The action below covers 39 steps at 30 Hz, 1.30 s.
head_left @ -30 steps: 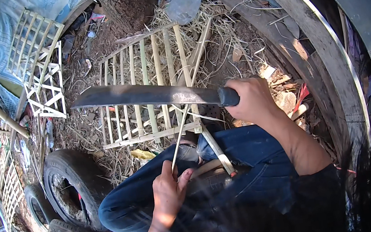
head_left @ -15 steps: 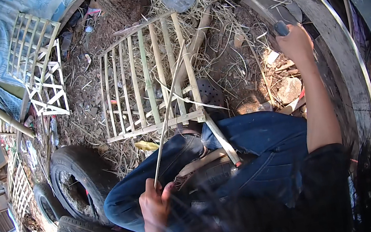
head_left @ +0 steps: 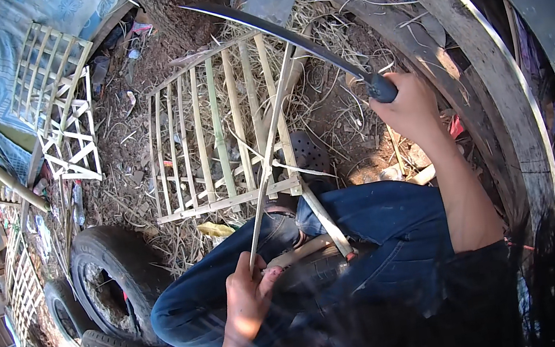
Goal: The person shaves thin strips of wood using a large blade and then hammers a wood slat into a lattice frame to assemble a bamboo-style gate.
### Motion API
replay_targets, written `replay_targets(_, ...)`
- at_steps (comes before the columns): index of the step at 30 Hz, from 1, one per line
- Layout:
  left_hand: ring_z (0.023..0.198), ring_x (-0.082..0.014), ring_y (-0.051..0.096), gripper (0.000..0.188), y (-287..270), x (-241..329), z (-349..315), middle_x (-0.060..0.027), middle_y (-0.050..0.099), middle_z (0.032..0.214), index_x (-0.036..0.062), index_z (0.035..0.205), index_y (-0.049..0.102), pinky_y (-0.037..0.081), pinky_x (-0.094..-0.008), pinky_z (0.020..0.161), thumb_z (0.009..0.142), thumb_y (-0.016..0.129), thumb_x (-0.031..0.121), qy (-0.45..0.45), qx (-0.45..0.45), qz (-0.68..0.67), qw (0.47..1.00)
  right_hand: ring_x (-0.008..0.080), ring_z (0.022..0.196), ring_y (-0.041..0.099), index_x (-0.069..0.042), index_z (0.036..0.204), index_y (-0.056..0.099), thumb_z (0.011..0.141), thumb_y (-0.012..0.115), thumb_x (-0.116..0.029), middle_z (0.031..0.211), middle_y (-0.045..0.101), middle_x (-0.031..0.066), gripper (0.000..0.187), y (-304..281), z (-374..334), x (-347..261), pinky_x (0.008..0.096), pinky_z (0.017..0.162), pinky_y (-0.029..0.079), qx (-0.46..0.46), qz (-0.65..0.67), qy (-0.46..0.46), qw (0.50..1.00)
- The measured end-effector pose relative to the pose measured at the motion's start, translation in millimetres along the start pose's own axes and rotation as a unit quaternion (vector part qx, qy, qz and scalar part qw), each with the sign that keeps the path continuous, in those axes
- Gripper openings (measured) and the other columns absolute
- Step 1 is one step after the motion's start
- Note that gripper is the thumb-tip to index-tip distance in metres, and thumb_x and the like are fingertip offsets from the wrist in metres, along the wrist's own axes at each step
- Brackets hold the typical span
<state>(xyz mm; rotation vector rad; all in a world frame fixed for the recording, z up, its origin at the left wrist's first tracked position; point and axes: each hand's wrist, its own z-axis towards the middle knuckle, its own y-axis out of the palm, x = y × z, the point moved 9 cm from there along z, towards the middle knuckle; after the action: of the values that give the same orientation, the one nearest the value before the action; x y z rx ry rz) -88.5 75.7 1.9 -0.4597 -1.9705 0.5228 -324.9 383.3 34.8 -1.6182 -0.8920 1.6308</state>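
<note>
Right hand (head_left: 411, 109) gripping a long curved blade (head_left: 284, 34), left hand (head_left: 246, 298) holding a bamboo strip (head_left: 267, 153), bamboo lattice panel (head_left: 213, 133) on the ground

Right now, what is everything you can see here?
Long knife: one, dark curved blade, raised in the right hand.
Bamboo strip: one, pale, held in the left hand.
Bamboo frame: one, pale slats, flat on the ground ahead.
Smaller frames: a few, pale, at the left.
Tyres: at least two, black, lower left.
Cloth: one, blue, upper left.
Straw: scattered, tan, on the soil.
Jeans: blue, on the person's legs.
Left hand: grips the strip.
Right hand: grips the knife handle.
</note>
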Motion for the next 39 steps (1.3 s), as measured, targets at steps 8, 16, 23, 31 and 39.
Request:
replay_targets(8,0.058,-0.0118,0.031,0.047,8.9,8.3,3.7,-0.003,0.034,0.059,0.0002,0.079,0.047,0.032,-0.028,0.05,0.084,0.072,0.039,0.011,-0.006,0.011,1.0,0.0339,0.07,0.065,-0.007,0.082,0.067,0.07,0.072,-0.019,0.069,0.065,0.0136,0.018,14.5,-28.9,-43.0,0.0415,0.065,0.05,-0.034,0.041,-0.084,0.995)
replay_targets(16,0.055,-0.0151,0.027,0.048,13.8,10.2,5.3,-0.0064,0.034,0.058,0.0016,0.074,0.04,0.031,-0.0307,0.046,0.082,0.076,0.032,0.034,0.042,0.078,0.996,0.0335,0.067,0.066,-0.009,0.079,0.067,0.067,0.071,-0.019,0.067,0.065,0.013,0.017,23.6,-33.9,-57.3,0.0433,0.063,0.05,-0.024,-0.03,-0.167,0.985)
replay_targets(23,0.053,-0.017,0.027,0.05,-19.7,-22.3,-7.7,-0.0086,0.034,0.056,0.0018,0.075,0.038,0.03,-0.0313,0.046,0.082,0.075,0.034,0.0,0.094,0.109,0.99,0.0325,0.071,0.066,-0.005,0.087,0.068,0.074,0.067,-0.025,0.071,0.066,0.0146,0.023,-34.7,11.7,57.0,0.0422,0.066,0.05,0.105,-0.097,0.086,0.986)
replay_targets(31,0.05,-0.0317,0.041,0.046,-9.5,10.8,7.8,-0.0127,0.045,0.057,0.0022,0.08,0.043,0.037,-0.037,0.048,0.083,0.072,0.037,0.092,0.126,0.163,0.974,0.0298,0.06,0.061,-0.003,0.079,0.065,0.072,0.07,-0.021,0.063,0.062,0.0131,0.02,3.8,-0.2,-4.9,0.0379,0.057,0.045,0.036,0.102,-0.017,0.994)
replay_targets(39,0.05,-0.0354,0.044,0.052,2.5,31.1,13.2,-0.0143,0.044,0.056,0.0017,0.078,0.042,0.037,-0.0383,0.048,0.089,0.061,0.05,0.133,0.095,0.118,0.979,0.0332,0.068,0.065,-0.009,0.082,0.067,0.064,0.073,-0.019,0.071,0.066,0.0129,0.021,42.6,-45.4,-70.6,0.0416,0.062,0.05,-0.046,0.059,-0.215,0.974)
